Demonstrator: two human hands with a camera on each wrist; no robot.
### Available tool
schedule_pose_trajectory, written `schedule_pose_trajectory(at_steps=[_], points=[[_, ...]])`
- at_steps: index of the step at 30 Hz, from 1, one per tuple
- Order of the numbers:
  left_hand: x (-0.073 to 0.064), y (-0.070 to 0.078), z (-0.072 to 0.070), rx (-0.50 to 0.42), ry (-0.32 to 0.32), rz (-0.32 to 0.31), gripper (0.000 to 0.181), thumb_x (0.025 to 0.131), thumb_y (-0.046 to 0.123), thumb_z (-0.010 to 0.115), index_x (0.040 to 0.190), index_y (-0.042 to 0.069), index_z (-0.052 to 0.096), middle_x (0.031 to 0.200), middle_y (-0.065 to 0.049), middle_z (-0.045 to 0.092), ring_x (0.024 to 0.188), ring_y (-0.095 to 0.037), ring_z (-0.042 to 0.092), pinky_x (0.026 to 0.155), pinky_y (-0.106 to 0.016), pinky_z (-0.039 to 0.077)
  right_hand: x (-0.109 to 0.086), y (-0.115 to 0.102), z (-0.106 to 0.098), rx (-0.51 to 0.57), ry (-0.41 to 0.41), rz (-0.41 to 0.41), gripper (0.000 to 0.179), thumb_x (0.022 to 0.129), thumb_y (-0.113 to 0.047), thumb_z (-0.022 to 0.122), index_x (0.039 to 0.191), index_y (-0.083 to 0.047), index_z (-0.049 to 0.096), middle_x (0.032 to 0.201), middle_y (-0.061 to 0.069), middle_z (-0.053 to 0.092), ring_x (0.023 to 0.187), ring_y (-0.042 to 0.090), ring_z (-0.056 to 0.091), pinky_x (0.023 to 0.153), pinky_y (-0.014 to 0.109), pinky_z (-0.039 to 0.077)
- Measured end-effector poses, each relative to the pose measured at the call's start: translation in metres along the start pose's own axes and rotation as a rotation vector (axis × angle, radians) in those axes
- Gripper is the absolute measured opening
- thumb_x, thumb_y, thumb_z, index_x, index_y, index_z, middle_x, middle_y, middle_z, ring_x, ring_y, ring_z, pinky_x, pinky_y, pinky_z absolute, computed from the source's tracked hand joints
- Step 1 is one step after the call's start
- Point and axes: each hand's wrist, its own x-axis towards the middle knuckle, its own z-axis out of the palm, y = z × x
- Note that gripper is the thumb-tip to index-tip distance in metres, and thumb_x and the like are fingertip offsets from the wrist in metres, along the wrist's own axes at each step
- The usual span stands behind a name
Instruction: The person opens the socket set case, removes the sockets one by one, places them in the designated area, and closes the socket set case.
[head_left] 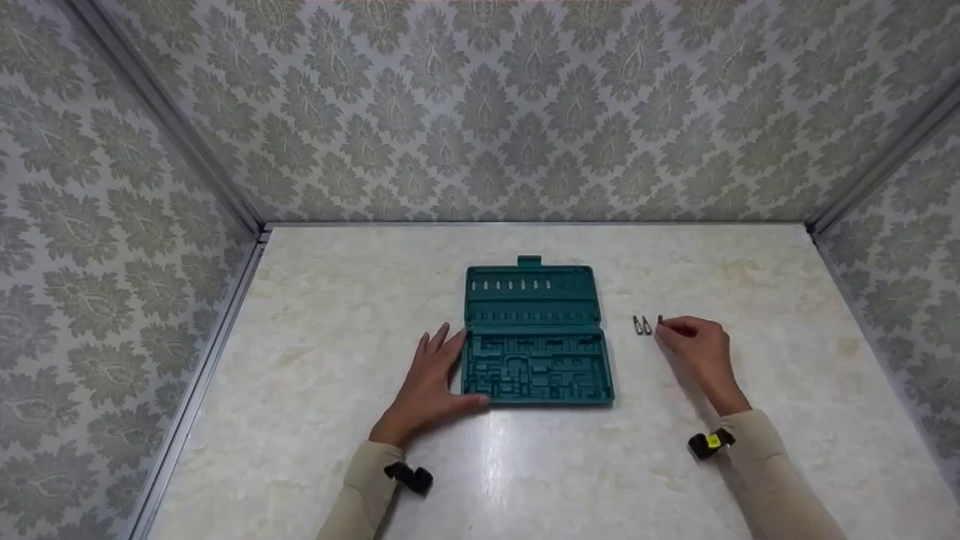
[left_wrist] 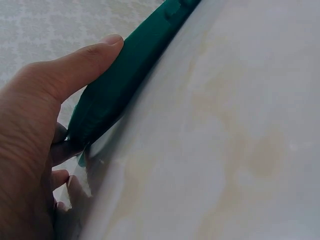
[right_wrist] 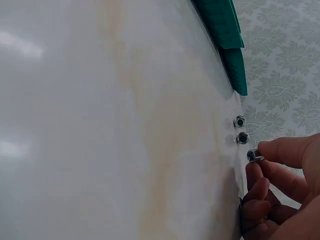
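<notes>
A green plastic tool case (head_left: 533, 367) lies unfolded on the table, its moulded recesses facing up. My left hand (head_left: 431, 382) rests against its near left corner, fingers extended along the side. In the left wrist view the left thumb (left_wrist: 95, 62) presses on the case's outer wall (left_wrist: 117, 75). To the right of the case, my right hand (head_left: 701, 356) pinches a small metal socket (right_wrist: 253, 155) between thumb and fingertips. Two similar sockets, one (right_wrist: 240, 121) beside the other (right_wrist: 242, 138), lie just left of those fingertips. Their hollow ends show in the right wrist view.
The pale marbled table (head_left: 315, 300) is bounded by patterned wall panels (head_left: 487, 112) at the back and sides. A latch tab (head_left: 529, 261) sticks out from the case lid's far edge. Several pale slots run across the lid (head_left: 532, 301).
</notes>
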Motion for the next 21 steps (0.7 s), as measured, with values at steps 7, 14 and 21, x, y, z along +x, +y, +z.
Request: schedule_pose_trajectory(at_steps=[7,14,21], points=[[-0.001,0.001,0.002,-0.019,-0.01,-0.022,0.127,0.078,0.078,0.084,0.177,0.025,0.026,0.183,-0.005,0.022,0.171,-0.028,0.006,0.137,-0.057,0.004,-0.001,0.001,0.008,-0.054,0.069,-0.025,0.02,0.102,-0.02,0.08,0.112,-0.003,0.085,0.11,0.015,0.082,0.094,0.02,0.072,0.077,0.018,0.052],[-0.001,0.0,0.002,-0.027,-0.016,-0.03,0.128,0.076,0.079,0.084,0.178,0.028,0.025,0.184,-0.001,0.022,0.171,-0.024,0.004,0.137,-0.053,0.002,-0.001,-0.001,0.018,-0.089,0.132,-0.012,0.021,0.103,-0.021,0.078,0.112,-0.002,0.085,0.106,0.015,0.081,0.095,0.028,0.072,0.081,0.028,0.053],[-0.002,0.0,0.0,-0.022,-0.015,-0.04,0.127,0.077,0.079,0.084,0.178,0.028,0.024,0.184,-0.002,0.021,0.171,-0.025,0.004,0.137,-0.054,0.003,-0.001,-0.003,0.028,-0.086,0.177,0.002,0.022,0.103,-0.02,0.076,0.112,-0.002,0.084,0.104,0.016,0.081,0.092,0.028,0.072,0.083,0.037,0.054]])
